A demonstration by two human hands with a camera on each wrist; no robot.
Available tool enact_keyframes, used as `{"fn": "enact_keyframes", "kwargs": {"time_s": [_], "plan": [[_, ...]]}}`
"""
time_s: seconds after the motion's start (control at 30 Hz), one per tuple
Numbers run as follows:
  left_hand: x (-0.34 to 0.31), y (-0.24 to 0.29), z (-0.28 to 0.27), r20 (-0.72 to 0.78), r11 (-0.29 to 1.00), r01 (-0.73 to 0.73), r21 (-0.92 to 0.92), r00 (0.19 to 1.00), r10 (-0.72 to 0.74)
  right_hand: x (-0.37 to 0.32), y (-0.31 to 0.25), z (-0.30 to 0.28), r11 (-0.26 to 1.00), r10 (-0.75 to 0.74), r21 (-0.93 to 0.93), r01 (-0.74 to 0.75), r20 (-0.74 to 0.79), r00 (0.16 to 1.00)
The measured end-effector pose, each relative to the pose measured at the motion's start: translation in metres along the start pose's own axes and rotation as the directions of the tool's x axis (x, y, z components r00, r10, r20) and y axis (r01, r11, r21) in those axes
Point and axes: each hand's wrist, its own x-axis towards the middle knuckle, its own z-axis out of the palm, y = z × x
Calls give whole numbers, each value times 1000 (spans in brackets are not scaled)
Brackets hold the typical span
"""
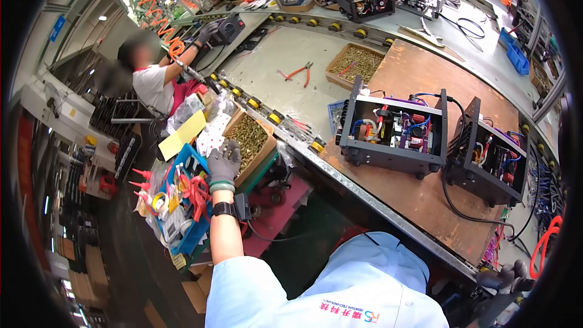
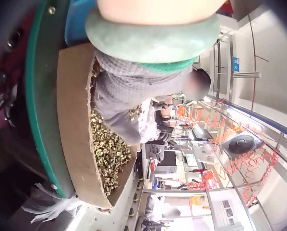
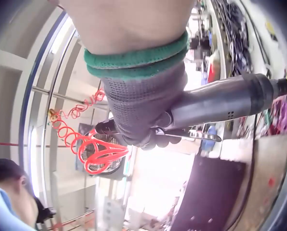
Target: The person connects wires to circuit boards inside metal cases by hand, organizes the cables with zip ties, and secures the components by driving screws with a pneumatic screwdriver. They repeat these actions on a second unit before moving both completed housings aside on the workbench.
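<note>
In the head view my gloved left hand is at the left edge of a cardboard box of brass-coloured fasteners. In the left wrist view its bent fingers reach over the heap, and several fasteners show among them. My gloved right hand grips a grey air screwdriver round its body, beside the lever. The tool's bit points away, to the right in the right wrist view. At the head view's lower right edge, the right hand and tool are partly dark.
Two open black machine housings stand on a brown board. A blue bin of red-capped bottles and tape sits beside my left forearm. Another fastener box and red pliers lie on the bench. A person works at the left.
</note>
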Motion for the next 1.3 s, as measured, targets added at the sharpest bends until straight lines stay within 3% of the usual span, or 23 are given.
{"fn": "enact_keyframes", "kwargs": {"time_s": [0.03,0.07,0.13,0.2,0.27,0.43,0.53,0.6,0.63,0.67,0.73,0.77,0.8,0.87,0.93,1.0,1.03,1.13,1.2,1.27,1.3], "plan": [[-2,0,2,3,1000,11,-4,1000,-11,11,-35,34,990,16,141,-31,106,994],[-2,0,4,-4,1000,11,-11,1000,-11,10,-16,56,988,-7,150,23,-104,995],[0,1,1,22,998,7,60,1000,-8,26,-67,125,979,2,206,-7,23,1000],[4,-3,0,-59,997,-51,53,997,54,40,-19,134,945,-126,322,57,197,972],[-8,-5,10,110,987,-31,160,994,14,45,-36,148,953,-87,304,7,251,964],[-62,-25,69,242,974,35,223,966,-90,47,-35,165,960,-118,278,8,381,917],[-96,-54,105,422,954,199,222,863,-278,35,-13,175,982,-85,191,0,441,894],[-130,-80,136,425,900,275,337,809,-406,22,-8,187,988,-57,154,-9,421,905],[-157,-91,153,466,863,204,462,773,-432,17,11,195,941,-136,338,-4,389,911],[-187,-100,170,500,810,123,573,732,-464,18,10,195,943,-130,333,-7,388,912],[-211,-128,193,575,691,107,714,474,-667,23,0,202,901,58,384,-203,358,932],[-224,-141,205,559,648,124,751,402,-725,29,-6,209,869,57,451,-206,321,945],[-237,-157,213,538,600,141,788,319,-780,38,-36,215,862,33,469,-192,327,945],[-254,-195,225,522,559,188,807,215,-826,68,-52,217,761,-275,648,-13,341,899],[-272,-223,240,535,553,176,815,140,-833,87,-94,224,662,-391,739,121,204,898],[-290,-243,254,531,575,284,767,222,-818,97,-129,230,564,-417,794,227,37,908],[-296,-254,256,565,591,315,742,180,-805,96,-141,237,516,-417,806,290,-60,907],[-316,-254,266,643,609,398,687,58,-764,106,-147,243,429,-474,844,321,-92,875],[-320,-261,265,649,614,367,699,34,-760,106,-151,247,405,-509,866,294,-53,859],[-319,-262,264,690,625,471,622,46,-722,122,-128,243,266,-643,956,120,84,761],[-320,-263,263,687,609,508,609,46,-725,123,-137,245,320,-682,919,228,56,730]]}}
